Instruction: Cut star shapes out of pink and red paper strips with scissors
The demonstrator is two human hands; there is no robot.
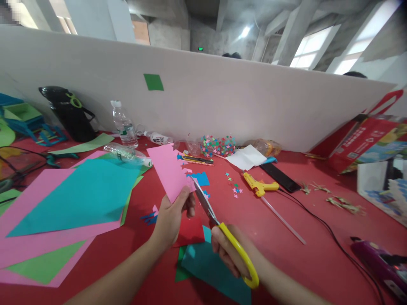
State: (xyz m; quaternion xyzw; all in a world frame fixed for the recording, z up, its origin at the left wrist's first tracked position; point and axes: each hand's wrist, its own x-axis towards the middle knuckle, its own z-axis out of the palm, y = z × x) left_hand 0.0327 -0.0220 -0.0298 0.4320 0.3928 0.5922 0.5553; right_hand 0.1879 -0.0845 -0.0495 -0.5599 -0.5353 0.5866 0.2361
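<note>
My left hand [173, 214] pinches the lower edge of a pink sheet of paper [167, 169] and holds it above the red table. The paper's right edge is jagged with small cut-outs. My right hand [227, 250] grips yellow-handled scissors [239, 250], its fingers in the loops. Their blades point up and left, and the tips reach the paper's lower right edge. Blue paper scraps [201, 178] lie behind the blades. Beneath my hands are a red sheet [192, 232] and a teal sheet [216, 271]. Several tiny paper stars [235, 190] are scattered to the right.
A yellow glue gun [260, 185] with a cord and a black phone [280, 177] lie to the right. Behind sits a clear container of colourful stars [218, 146]. Large coloured sheets [79, 195] cover the left, with a water bottle [124, 125] and black flask [68, 114] beyond.
</note>
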